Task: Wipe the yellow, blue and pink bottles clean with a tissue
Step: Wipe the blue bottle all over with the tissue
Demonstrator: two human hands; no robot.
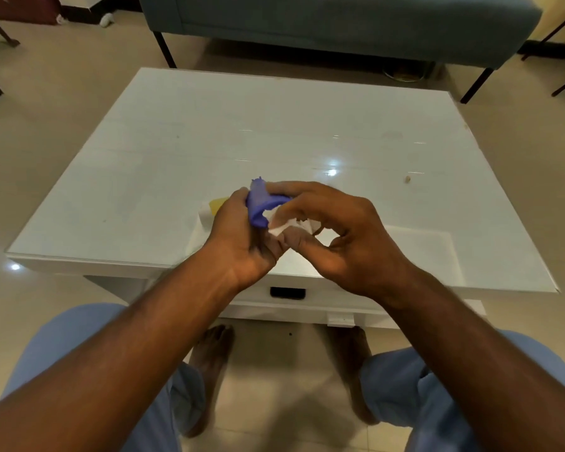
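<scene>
Blue plastic bottle (261, 203), at frame centre above the glossy white surface (183, 151), lies gripped in the left hand (238, 236), its long axis tilted upward, while the right hand (336, 236) pinches crumpled white tissue (282, 227) against its lower side.

A white glossy table (177, 132) with a dark drawer handle (287, 292) is seen on a beige tiled floor (46, 102). A teal sofa (340, 24) on black legs is set beyond it.
</scene>
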